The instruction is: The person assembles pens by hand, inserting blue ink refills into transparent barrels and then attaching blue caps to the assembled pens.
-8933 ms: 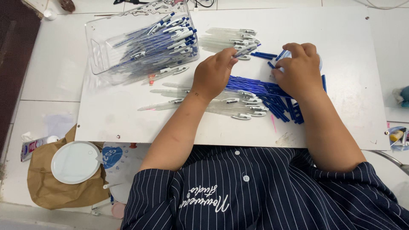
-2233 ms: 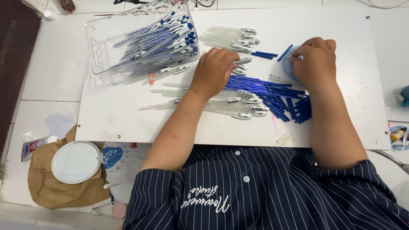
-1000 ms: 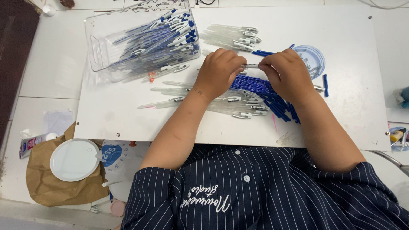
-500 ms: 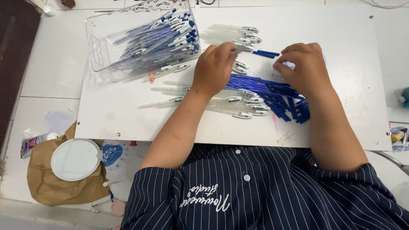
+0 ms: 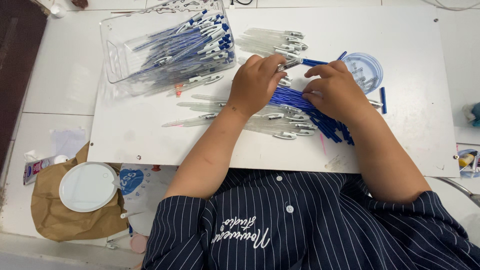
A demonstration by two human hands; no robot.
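Both hands over a pile of blue refills and clear pen barrels on a white board, a pen barrel pinched in the left.

Left hand [image 5: 257,82] fingers closed on a clear pen barrel [image 5: 290,63] with a blue refill [image 5: 314,62] sticking out its right end, held just far of the pile. Right hand [image 5: 332,90] curled, fingertips down on the blue refill pile [image 5: 300,100]; can't tell if it grips any. Empty clear barrels [image 5: 235,117] lie near-left of the hands, partly hidden under the left wrist; more barrels [image 5: 270,41] far of the hands. Clear plastic bin [image 5: 117,55] of finished pens far left. Small round blue-tinted lid [image 5: 367,70] with tiny parts right of the hands, stray refill [image 5: 383,100] beside it. White board [image 5: 410,135]. Off-board near left: brown paper bag [image 5: 60,220], round white lid [image 5: 87,186] on it.
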